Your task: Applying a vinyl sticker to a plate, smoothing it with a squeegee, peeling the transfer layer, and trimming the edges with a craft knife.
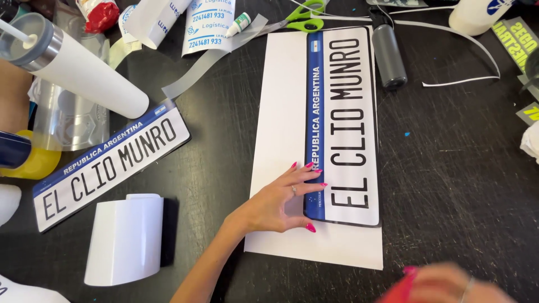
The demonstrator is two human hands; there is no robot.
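Observation:
My left hand lies flat with fingers spread on the near left corner of a long plate-shaped sticker, white with a blue band along one side and black lettering. The sticker rests on a larger white sheet on the black table. My right hand is blurred at the bottom right edge, apparently with something red or pink in it; what it is cannot be made out.
A second matching sticker lies at left beside a curled white sheet and a white tumbler. Green-handled scissors, a dark cylinder, paper strips and printed labels lie at the back.

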